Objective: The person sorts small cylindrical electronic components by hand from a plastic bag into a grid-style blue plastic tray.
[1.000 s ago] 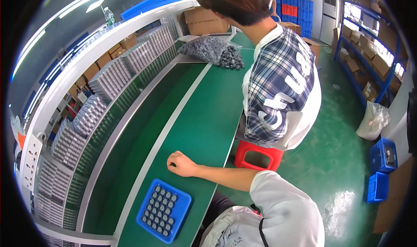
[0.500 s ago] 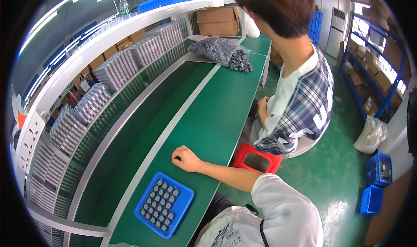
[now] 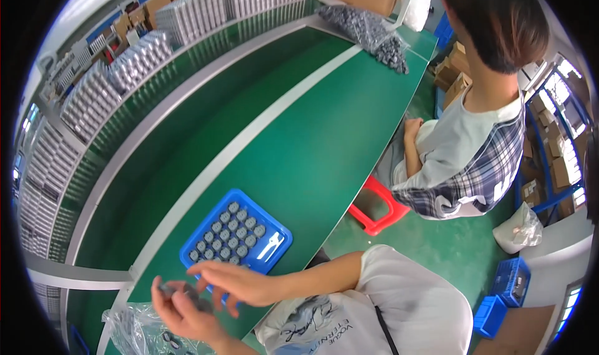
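At the lower left, my left hand (image 3: 181,308) is cupped around several small dark grey parts (image 3: 201,300); their exact kind cannot be made out. Reaching over it from the right is my right hand (image 3: 234,283), its fingers bent but apart, with nothing visible in them. Just beyond the hands lies a blue tray (image 3: 274,246) on the green table, holding rows of small round grey parts (image 3: 224,235). The tray's near corner is partly hidden by my right hand. A clear plastic bag (image 3: 134,327) lies beside my left hand, some dark parts showing in it.
A large bag of dark grey parts (image 3: 362,30) spills onto the far end of the green table (image 3: 299,142). Another person (image 3: 462,149) sits at the right, near a red stool (image 3: 387,211). Stacked silvery trays (image 3: 190,18) line the left shelf. Blue bins (image 3: 490,314) stand on the floor.
My right hand has moved from the table beyond the tray back toward me. My left hand has come into view with grey parts in it. The view has tilted down, bringing the plastic bag into sight.
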A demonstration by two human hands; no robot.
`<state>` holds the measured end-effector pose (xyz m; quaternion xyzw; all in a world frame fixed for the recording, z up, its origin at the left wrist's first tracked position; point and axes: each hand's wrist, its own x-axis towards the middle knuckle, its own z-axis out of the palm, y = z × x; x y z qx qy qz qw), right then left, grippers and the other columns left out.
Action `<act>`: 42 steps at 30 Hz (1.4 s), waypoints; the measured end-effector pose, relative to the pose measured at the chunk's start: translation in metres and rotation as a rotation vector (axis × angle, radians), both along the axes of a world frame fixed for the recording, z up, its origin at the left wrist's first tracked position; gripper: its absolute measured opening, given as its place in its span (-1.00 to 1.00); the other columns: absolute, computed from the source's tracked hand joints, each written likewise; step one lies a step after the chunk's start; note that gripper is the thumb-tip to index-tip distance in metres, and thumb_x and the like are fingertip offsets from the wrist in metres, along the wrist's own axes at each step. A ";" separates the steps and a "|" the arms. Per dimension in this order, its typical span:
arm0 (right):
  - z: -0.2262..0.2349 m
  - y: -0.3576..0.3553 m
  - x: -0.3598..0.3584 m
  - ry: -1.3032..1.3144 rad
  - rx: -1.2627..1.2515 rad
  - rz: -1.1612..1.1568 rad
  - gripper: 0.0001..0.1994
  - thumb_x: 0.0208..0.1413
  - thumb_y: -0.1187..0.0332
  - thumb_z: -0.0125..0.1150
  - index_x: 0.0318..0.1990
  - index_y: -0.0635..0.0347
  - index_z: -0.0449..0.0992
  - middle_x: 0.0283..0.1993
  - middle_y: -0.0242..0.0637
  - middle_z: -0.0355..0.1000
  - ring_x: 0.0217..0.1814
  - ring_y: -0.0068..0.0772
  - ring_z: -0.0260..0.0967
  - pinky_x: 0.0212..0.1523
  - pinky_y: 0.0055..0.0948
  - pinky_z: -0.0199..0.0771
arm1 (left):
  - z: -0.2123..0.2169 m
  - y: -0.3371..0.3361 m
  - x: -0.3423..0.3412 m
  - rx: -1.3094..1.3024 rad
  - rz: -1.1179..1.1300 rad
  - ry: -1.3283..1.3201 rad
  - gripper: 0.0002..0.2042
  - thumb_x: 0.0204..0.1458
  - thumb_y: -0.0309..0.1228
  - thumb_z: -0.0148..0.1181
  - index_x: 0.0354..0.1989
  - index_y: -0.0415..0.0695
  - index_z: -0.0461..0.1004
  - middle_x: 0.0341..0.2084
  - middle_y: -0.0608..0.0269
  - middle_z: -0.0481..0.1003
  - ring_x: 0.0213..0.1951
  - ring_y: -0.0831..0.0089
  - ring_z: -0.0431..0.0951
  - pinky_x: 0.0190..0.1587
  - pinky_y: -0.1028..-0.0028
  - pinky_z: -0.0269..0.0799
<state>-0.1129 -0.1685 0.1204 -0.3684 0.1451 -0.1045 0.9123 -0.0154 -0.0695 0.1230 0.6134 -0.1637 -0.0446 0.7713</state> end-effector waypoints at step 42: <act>-0.132 -0.132 -0.049 0.767 -1.777 -0.023 -0.64 0.11 0.10 0.28 -0.16 0.20 0.44 -0.51 -0.20 0.48 -0.43 -0.14 0.47 -0.38 -0.19 0.41 | -0.189 0.111 0.135 0.871 -0.252 -0.754 -0.74 -0.06 -0.62 0.18 -0.14 -0.24 0.43 -0.20 0.11 0.40 -0.10 0.15 0.38 0.03 0.27 0.28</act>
